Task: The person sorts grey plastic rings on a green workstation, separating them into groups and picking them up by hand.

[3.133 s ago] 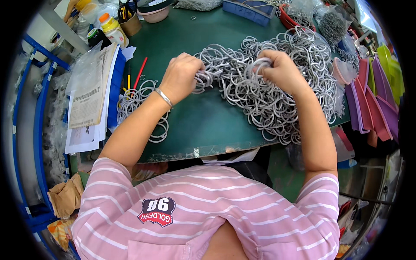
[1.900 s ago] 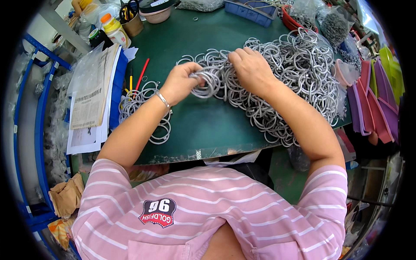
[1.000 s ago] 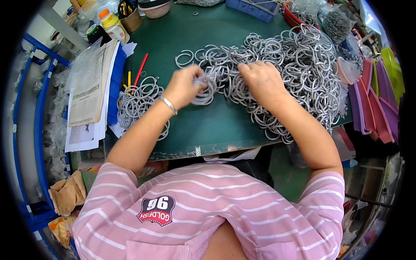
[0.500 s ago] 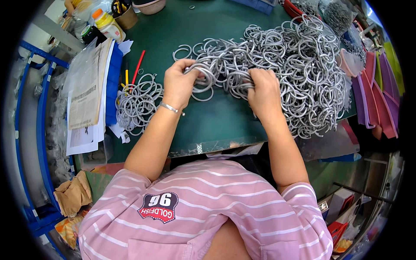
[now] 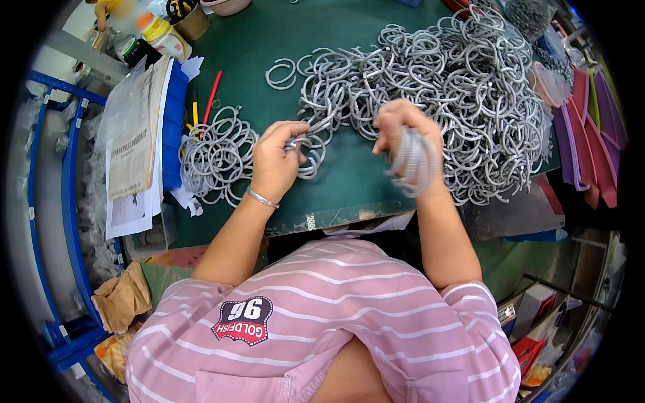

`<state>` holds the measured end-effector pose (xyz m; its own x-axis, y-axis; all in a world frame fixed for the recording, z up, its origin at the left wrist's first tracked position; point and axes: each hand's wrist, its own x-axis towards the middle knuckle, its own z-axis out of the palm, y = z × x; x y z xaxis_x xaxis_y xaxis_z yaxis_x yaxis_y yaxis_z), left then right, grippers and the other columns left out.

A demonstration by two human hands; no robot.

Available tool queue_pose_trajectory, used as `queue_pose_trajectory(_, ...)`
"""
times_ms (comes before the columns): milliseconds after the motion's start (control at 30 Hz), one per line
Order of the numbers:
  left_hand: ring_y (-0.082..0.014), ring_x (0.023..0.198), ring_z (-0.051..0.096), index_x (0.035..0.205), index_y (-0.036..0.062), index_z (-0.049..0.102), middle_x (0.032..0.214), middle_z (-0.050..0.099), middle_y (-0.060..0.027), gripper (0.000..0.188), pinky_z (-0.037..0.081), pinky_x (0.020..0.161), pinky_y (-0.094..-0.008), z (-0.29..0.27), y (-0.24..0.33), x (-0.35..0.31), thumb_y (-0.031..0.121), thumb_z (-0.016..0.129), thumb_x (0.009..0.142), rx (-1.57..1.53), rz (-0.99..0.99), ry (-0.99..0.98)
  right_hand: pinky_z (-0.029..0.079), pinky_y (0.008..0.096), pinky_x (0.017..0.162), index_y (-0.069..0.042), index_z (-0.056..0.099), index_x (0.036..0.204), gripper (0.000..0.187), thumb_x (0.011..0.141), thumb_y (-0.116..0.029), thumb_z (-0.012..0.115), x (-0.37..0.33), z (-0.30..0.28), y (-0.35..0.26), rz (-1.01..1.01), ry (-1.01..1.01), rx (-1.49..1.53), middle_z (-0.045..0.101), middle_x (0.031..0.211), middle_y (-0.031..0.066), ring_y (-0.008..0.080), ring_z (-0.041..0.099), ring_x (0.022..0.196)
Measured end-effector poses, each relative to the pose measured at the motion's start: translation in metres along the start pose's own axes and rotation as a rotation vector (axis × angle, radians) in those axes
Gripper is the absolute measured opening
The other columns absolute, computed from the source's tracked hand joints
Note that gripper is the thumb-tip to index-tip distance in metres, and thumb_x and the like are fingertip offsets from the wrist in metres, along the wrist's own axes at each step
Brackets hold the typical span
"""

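Grey coiled metal rings lie in a large tangled heap (image 5: 470,101) across the right and middle of the green table. My left hand (image 5: 277,158), with a bangle at its wrist, is closed on a few metal rings (image 5: 310,156) at the heap's left edge. Nearer the heap's front, my right hand (image 5: 408,134) grips a bunch of rings (image 5: 413,164) that hangs below its fingers and is smeared by motion. To the left of my left hand lies a smaller pile of rings (image 5: 218,158). One loose pair of rings (image 5: 280,74) lies beyond it.
A blue bin (image 5: 176,127) with papers (image 5: 138,148) leaning on it stands at the left. Red pliers or a red-handled stick (image 5: 213,94) lie beside it. Bottles (image 5: 164,37) stand far left. Pink and purple sheets (image 5: 591,134) stand at the right, past the heap.
My right hand has lifted off the heap with a bunch of rings, turning toward me. My left hand has moved slightly down and left, still holding rings.
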<state>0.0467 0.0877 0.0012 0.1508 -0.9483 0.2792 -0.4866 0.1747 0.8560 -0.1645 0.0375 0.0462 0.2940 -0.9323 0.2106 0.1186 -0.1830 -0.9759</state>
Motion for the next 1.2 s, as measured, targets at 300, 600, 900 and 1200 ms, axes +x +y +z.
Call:
queue_pose_trajectory(300, -0.0328, 0.095, 0.056, 0.105, 0.0055, 0.063, 0.107, 0.054, -0.0145, 0.042, 0.047, 0.082, -0.0373, 0.004, -0.007, 0.016, 0.006, 0.077, 0.066, 0.417, -0.051, -0.212, 0.052, 0.0449, 0.067, 0.004, 0.053, 0.101, 0.023, 0.086, -0.012, 0.058, -0.004, 0.032, 0.049, -0.070, 0.006, -1.069, 0.058, 0.093, 0.0236, 0.0403, 0.062, 0.078)
queue_pose_trajectory(600, -0.0343, 0.096, 0.053, 0.086, 0.0042, 0.066, 0.104, 0.055, -0.0158, 0.034, 0.046, 0.084, -0.0382, 0.002, -0.010, 0.020, 0.013, 0.083, 0.057, 0.536, 0.142, -0.202, 0.049, 0.0425, 0.077, -0.003, 0.068, 0.081, 0.010, 0.075, -0.002, 0.059, 0.025, -0.007, -0.011, -0.071, -0.115, -1.109, 0.059, 0.090, 0.0188, 0.0359, 0.060, 0.084)
queue_pose_trajectory(900, -0.0311, 0.083, 0.056, 0.068, 0.0022, 0.056, 0.088, 0.056, -0.0140, 0.031, 0.047, 0.073, -0.0376, 0.000, -0.002, -0.003, 0.011, 0.083, 0.056, 0.393, 0.212, -0.377, 0.048, 0.0440, 0.072, 0.002, 0.062, 0.077, 0.008, 0.076, -0.006, 0.065, 0.025, -0.012, -0.002, -0.171, 0.100, -1.001, 0.060, 0.080, 0.0197, 0.0390, 0.059, 0.077)
queue_pose_trajectory(1200, -0.0289, 0.083, 0.056, 0.086, 0.0032, 0.057, 0.090, 0.054, -0.0123, 0.028, 0.046, 0.073, -0.0352, 0.010, 0.006, -0.004, 0.002, 0.074, 0.064, 0.239, 0.000, -0.442, 0.051, 0.0449, 0.061, -0.003, 0.058, 0.081, 0.004, 0.081, -0.007, 0.058, -0.006, 0.017, 0.033, -0.246, 0.000, -1.109, 0.055, 0.088, 0.0149, 0.0374, 0.061, 0.066)
